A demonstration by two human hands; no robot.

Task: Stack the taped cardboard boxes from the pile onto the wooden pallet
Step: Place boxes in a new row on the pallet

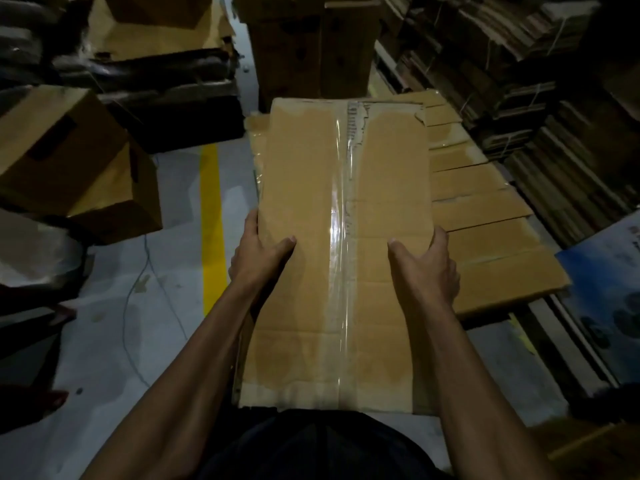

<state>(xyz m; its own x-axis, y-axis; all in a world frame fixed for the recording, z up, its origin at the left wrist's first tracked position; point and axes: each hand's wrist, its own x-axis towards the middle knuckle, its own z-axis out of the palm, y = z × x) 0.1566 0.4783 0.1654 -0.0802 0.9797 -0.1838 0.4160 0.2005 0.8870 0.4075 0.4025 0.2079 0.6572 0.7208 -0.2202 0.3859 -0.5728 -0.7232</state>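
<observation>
I hold a long flattened cardboard box (304,188) with a clear tape strip down its middle, lengthwise in front of me. My left hand (258,252) grips its left edge, thumb on top. My right hand (427,261) grips its right edge the same way. Under and beyond it lies a stack of flattened cardboard boxes (485,209), fanned out to the right. The wooden pallet itself is hidden beneath that stack.
A yellow line (212,216) runs along the grey floor at left. Assembled brown boxes (69,157) stand at left, tall boxes (311,46) at the back. Bundled cardboard stacks (540,109) rise at right. A blue printed sheet (609,285) lies at far right.
</observation>
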